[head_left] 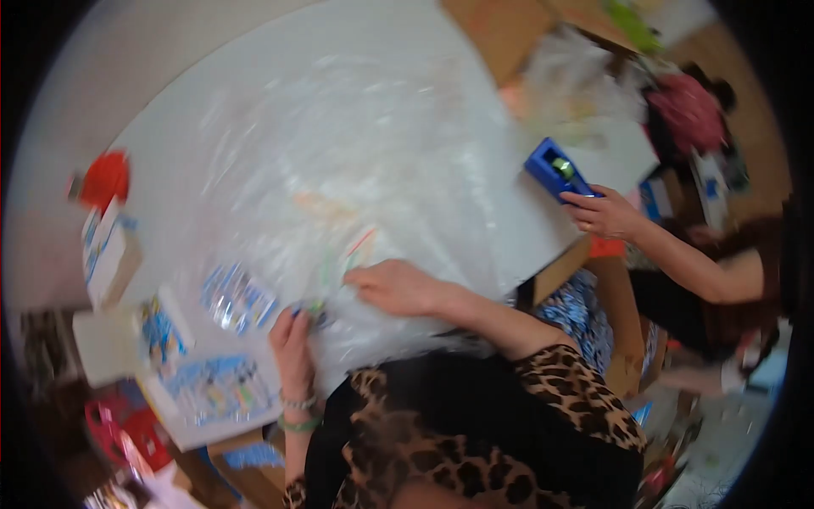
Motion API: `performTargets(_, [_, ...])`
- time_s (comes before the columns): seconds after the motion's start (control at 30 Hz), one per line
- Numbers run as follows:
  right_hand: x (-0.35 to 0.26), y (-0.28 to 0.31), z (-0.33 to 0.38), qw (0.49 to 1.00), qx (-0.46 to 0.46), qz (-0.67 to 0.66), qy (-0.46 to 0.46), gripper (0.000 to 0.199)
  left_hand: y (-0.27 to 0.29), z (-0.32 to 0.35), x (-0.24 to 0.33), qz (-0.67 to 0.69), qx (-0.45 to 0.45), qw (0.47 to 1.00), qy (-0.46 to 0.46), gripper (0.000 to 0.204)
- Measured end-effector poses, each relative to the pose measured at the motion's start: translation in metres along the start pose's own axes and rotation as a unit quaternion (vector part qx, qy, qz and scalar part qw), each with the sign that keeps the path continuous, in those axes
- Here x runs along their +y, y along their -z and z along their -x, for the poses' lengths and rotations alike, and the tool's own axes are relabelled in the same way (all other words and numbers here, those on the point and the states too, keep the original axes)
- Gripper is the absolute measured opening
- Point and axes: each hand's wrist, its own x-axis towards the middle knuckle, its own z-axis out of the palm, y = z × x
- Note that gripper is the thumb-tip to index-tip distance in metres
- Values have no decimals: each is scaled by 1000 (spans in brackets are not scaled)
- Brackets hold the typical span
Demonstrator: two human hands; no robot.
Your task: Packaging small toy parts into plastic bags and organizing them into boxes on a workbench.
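a large sheet of clear bubble wrap [339,161] is spread over a white table [170,119], and both of the person's hands are laid on its near edge. the left hand [292,343] is seen at the lower edge of the wrap, fingers curled as if pinching the plastic, though the blur keeps the exact grip from being told; a beaded bracelet and a green band [298,422] are worn at that wrist. the right hand [398,287] is pressed flat on the wrap, fingers held together and pointed left, with a leopard-print sleeve [568,394] seen further up the arm. something with thin green and red lines [343,254] is seen through the plastic just beside the right hand; what it is cannot be made out

to the left of the hands, blue-and-white printed packs [237,297] and boxes [110,254] are laid on the table, with a larger printed card [216,390] at the near corner. a red object [106,178] is set at the far left edge

at the right edge of the table, a blue tape dispenser [555,170] is held by another person's hand [606,212], well apart from the wrap's near edge. cardboard boxes [623,322] are seen beyond the table
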Motion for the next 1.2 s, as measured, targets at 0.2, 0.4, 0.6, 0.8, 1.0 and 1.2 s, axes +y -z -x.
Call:
performTargets(0.2, [40, 58, 14, 935, 351, -40, 6, 23, -13, -1, 17, 52, 1, 999, 13, 10])
performTargets(0.4, [148, 186, 64, 718, 637, 120, -255, 14, -24, -7, 12, 60, -22, 998, 3, 13])
performTargets(0.6, [240, 295, 74, 718, 567, 219, -340, 17, -27, -10, 13, 59, -33, 997, 30, 13])
performTargets(0.8, [268, 324, 48, 769, 313, 335, -445, 24, -45, -17, 18, 14, -39, 998, 43, 11])
performTargets(1.0, [300, 311, 11, 736, 258, 392, -488, 25, -53, -23, 20, -20, -72, 996, 56, 11])
performTargets(1.2, [276, 321, 27, 750, 222, 378, -495, 26, -57, -34, 18, -30, -78, 995, 62, 12])
